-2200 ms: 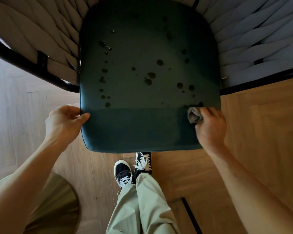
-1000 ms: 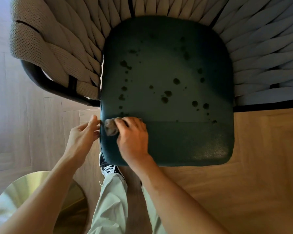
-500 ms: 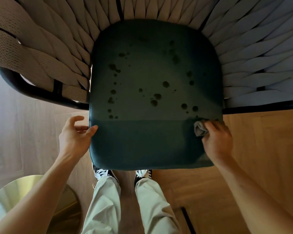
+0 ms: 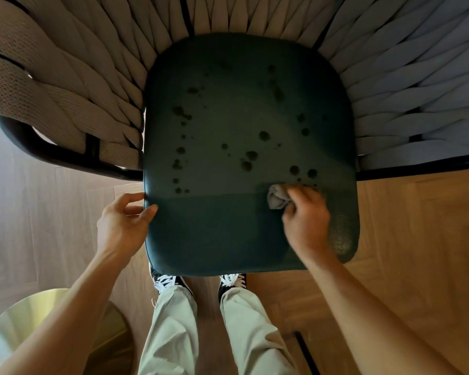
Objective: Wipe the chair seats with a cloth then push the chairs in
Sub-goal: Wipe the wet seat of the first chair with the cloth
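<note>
The right hand point(image 4: 306, 220) grasps a bunched grey cloth point(image 4: 277, 199) and presses it on the dark green seat cushion point(image 4: 228, 226) near its front right, just below a scatter of dark wet spots point(image 4: 251, 155). The left hand point(image 4: 122, 226), fingers loosely curled, rests its thumb against the cushion's left edge.
</note>
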Available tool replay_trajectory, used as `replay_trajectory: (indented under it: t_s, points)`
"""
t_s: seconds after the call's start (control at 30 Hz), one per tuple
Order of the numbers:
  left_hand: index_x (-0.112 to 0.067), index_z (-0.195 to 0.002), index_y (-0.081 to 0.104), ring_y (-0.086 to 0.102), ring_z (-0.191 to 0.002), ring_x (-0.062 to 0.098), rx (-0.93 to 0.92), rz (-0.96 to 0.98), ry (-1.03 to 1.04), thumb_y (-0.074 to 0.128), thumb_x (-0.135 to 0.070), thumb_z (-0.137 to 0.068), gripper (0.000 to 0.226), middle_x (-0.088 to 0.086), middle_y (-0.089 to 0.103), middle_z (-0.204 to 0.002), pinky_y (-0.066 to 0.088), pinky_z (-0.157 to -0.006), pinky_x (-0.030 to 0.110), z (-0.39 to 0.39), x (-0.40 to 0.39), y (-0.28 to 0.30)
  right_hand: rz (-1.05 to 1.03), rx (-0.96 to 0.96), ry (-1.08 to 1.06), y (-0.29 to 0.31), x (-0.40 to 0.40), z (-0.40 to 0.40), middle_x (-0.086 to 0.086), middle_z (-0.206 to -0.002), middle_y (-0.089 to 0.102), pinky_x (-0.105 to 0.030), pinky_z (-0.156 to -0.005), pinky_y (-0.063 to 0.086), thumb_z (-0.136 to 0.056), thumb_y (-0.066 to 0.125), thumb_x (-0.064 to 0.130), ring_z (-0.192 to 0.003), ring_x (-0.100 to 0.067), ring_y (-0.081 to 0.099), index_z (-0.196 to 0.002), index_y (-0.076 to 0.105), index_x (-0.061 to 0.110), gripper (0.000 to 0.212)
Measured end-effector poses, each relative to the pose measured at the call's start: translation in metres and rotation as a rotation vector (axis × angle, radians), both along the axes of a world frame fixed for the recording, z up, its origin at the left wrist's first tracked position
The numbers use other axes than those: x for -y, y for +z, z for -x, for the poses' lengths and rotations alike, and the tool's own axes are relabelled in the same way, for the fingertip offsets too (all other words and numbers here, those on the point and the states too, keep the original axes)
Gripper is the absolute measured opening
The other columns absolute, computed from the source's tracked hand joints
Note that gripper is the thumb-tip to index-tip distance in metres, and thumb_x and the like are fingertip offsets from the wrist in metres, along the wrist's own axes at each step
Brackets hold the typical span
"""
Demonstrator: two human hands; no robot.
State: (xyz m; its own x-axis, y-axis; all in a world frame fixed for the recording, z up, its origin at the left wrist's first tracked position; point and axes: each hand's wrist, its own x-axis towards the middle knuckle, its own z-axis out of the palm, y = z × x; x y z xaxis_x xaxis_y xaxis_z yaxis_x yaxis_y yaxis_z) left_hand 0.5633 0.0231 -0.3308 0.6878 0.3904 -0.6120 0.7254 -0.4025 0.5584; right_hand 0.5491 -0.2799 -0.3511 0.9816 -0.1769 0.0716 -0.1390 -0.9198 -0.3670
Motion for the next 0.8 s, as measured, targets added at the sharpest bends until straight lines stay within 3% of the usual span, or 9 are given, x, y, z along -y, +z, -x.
replay_trajectory:
  t_s: [0.17,0.3,0.47,0.63,0.8]
  points:
    - [-0.020,-0.111,0.066,0.065,-0.087,0.019,0.030,0.191,0.134,0.046,-0.040,-0.099,0.031,0.003,0.069,-0.096,0.052,-0.074,0.031,0.001,-0.004,-0.004,-0.123,0.087,0.164,0.000,-0.103,-0.007,-0.001,-0.084,0.069,-0.040,-0.076,0.053,-0.072,0.050,0.013,-0.078,-0.028,0.062,-0.089,0.072,0.017,0.028]
    - [-0.016,-0.106,0.064,0.063,-0.083,0.016,-0.009,0.366,0.341,0.027,-0.051,-0.101,0.051,0.006,0.067,-0.089,0.049,-0.077,0.029,-0.003,-0.003,0.001,-0.215,-0.046,0.250,0.000,-0.179,-0.012,0.000,-0.086,0.071,-0.037,-0.073,0.050,-0.076,0.052,0.014,-0.080,-0.026,0.064,-0.093,0.072,0.018,0.027]
    - [-0.014,-0.111,0.060,0.063,-0.088,0.016,-0.025,0.393,0.479,0.023,-0.058,-0.099,0.059,0.004,0.066,-0.094,0.050,-0.079,0.029,-0.002,-0.005,0.001,-0.173,-0.179,0.351,0.006,-0.224,-0.017,-0.006,-0.089,0.069,-0.044,-0.082,0.048,-0.082,0.039,0.019,-0.089,-0.029,0.062,-0.101,0.071,0.014,0.037]
    - [-0.016,-0.117,0.061,0.063,-0.094,0.021,-0.035,0.356,0.299,0.024,-0.057,-0.099,0.058,0.008,0.066,-0.097,0.048,-0.088,0.035,-0.002,-0.006,-0.003,-0.088,-0.164,0.353,0.008,-0.185,-0.018,-0.006,-0.098,0.067,-0.043,-0.083,0.049,-0.078,0.039,0.018,-0.096,-0.031,0.060,-0.103,0.070,0.016,0.040]
    - [-0.031,-0.118,0.061,0.064,-0.099,0.023,0.004,0.165,0.070,0.051,-0.050,-0.094,0.032,0.004,0.066,-0.113,0.053,-0.088,0.044,-0.002,-0.005,-0.011,0.037,-0.081,0.250,0.002,-0.097,-0.019,-0.002,-0.087,0.066,-0.036,-0.072,0.049,-0.064,0.043,0.016,-0.082,-0.030,0.061,-0.088,0.071,0.018,0.037]
